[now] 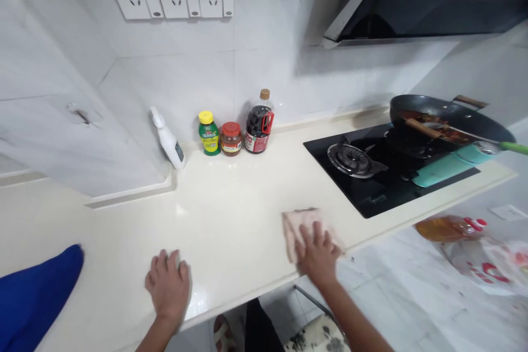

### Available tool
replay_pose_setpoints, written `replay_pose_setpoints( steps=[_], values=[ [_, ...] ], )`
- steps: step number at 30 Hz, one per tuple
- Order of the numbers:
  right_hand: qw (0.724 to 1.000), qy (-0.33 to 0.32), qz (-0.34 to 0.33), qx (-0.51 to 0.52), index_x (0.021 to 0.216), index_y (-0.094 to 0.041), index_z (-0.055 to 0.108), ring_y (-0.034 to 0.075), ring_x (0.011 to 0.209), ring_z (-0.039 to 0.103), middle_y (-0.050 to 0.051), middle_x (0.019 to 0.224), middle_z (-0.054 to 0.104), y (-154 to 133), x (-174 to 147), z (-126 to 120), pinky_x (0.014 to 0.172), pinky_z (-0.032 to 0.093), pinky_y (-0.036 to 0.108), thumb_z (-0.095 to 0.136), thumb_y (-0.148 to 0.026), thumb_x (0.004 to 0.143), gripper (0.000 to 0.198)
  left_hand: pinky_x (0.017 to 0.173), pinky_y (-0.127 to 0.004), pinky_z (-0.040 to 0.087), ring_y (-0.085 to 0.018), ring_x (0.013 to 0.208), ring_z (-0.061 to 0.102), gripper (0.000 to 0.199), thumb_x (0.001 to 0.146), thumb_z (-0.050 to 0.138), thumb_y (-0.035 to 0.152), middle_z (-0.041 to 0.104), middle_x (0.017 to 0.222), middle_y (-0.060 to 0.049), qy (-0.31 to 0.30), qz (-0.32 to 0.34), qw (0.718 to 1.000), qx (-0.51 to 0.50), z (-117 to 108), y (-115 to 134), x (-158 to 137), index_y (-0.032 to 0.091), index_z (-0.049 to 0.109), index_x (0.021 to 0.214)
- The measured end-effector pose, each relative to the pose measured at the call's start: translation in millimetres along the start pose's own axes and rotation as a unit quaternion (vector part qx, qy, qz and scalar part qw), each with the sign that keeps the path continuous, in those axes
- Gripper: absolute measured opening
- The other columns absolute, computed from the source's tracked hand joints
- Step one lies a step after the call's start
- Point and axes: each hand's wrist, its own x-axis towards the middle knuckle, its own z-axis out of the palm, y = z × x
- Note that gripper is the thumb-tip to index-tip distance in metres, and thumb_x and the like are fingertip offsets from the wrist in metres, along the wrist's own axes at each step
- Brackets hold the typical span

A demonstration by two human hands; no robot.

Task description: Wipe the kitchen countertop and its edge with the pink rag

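My right hand [317,256] lies spread over a pale pink cloth [295,225] near the front edge of the cream countertop [231,214]. Its fingers are apart on top of the cloth, and part of the cloth is hidden under the palm. To the left, my left hand [168,285] rests palm down on the counter, its fingers slightly bent and apart, with nothing seen in it.
Along the wall stand a white spray bottle [168,140], a green yellow-capped bottle [209,135], a red-lidded jar [231,140] and a dark sauce bottle [258,126]. At right, a wok [449,115] with food sits on the black gas hob [350,176]. Blue fabric [37,291] lies left.
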Motion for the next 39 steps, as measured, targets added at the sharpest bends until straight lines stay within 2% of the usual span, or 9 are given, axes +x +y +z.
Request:
replay_pose_setpoints(
  steps=[5,9,14,18,21,25,31,35,39],
  values=[
    [0.976,-0.096,-0.16,0.112,0.156,-0.036,0.041,0.05,0.15,0.01,0.011,0.169,0.008,-141,-90,-23,0.111,0.017,0.075,0.065,-0.041,0.095,0.066,0.118,-0.058,0.028,-0.037,0.149,0.03,0.048,0.102,0.03,0.033,0.046,0.154,-0.02,0.014,0.013,1.0,-0.023,6,-6,0,0.013,0.061,0.132],
    [0.921,-0.142,-0.263,0.248,0.157,-0.042,0.037,0.049,0.15,0.009,0.005,0.17,0.006,-188,-114,-33,0.111,0.018,0.077,0.062,-0.062,0.093,0.072,0.116,-0.061,0.032,-0.039,0.147,0.035,0.046,0.101,0.036,0.035,0.047,0.153,-0.023,0.045,0.011,0.996,-0.072,5,-13,-1,0.012,0.062,0.131],
    [0.922,-0.028,-0.155,0.355,0.147,-0.022,0.054,0.029,0.142,0.039,0.012,0.159,0.037,-113,-56,-23,0.113,0.04,0.048,0.026,-0.044,0.105,0.054,0.117,-0.061,0.031,-0.038,0.154,0.025,0.047,0.102,0.038,0.035,0.035,0.162,-0.023,0.097,0.127,0.979,-0.127,-5,0,-31,0.016,0.059,0.139],
    [0.972,0.018,0.057,0.225,0.138,-0.011,0.057,0.041,0.141,0.035,0.025,0.155,0.035,-6,12,-4,0.11,0.033,0.067,0.026,-0.042,0.101,0.057,0.12,-0.065,0.022,-0.041,0.158,0.01,0.058,0.092,0.059,0.05,0.021,0.171,-0.013,-0.018,0.282,0.95,-0.136,-7,43,-57,0.032,0.052,0.147],
    [0.976,-0.008,0.156,0.152,0.142,-0.014,0.052,0.041,0.143,0.03,0.025,0.152,0.037,43,39,9,0.109,0.03,0.069,0.023,-0.046,0.102,0.059,0.121,-0.071,0.013,-0.05,0.157,0.003,0.084,0.074,0.074,0.066,0.012,0.173,-0.015,-0.118,0.253,0.949,-0.148,-1,75,-61,0.032,0.052,0.149],
    [0.977,-0.007,0.186,0.1,0.133,-0.015,0.056,0.042,0.135,0.037,0.025,0.14,0.048,55,43,26,0.104,0.034,0.065,0.024,-0.059,0.1,0.064,0.119,-0.077,0.001,-0.053,0.155,0.0,0.087,0.077,0.064,0.075,0.006,0.173,-0.014,-0.213,0.251,0.928,-0.173,2,103,-70,0.034,0.047,0.151],
    [0.979,0.002,0.185,0.082,0.13,-0.016,0.059,0.042,0.134,0.038,0.025,0.138,0.05,52,38,32,0.104,0.034,0.065,0.018,-0.066,0.098,0.072,0.122,-0.067,0.002,-0.046,0.157,-0.001,0.071,0.091,0.043,0.071,0.003,0.174,-0.01,-0.208,0.462,0.844,-0.175,12,166,-97,0.029,0.051,0.149],
    [0.978,-0.009,0.194,0.078,0.135,-0.016,0.059,0.042,0.138,0.037,0.026,0.139,0.051,55,38,32,0.105,0.033,0.065,0.021,-0.065,0.098,0.073,0.121,-0.063,0.01,-0.044,0.155,0.014,0.072,0.088,0.044,0.075,0.021,0.17,-0.011,-0.18,0.485,0.838,-0.174,30,204,-77,0.029,0.058,0.142],
    [0.978,-0.021,0.198,0.07,0.14,-0.018,0.057,0.041,0.14,0.035,0.025,0.142,0.049,58,39,35,0.106,0.03,0.065,0.027,-0.06,0.095,0.068,0.121,-0.06,0.015,-0.04,0.153,0.021,0.071,0.089,0.044,0.074,0.025,0.169,-0.01,-0.164,0.435,0.864,-0.195,39,198,-32,0.032,0.053,0.146]
  ],
)
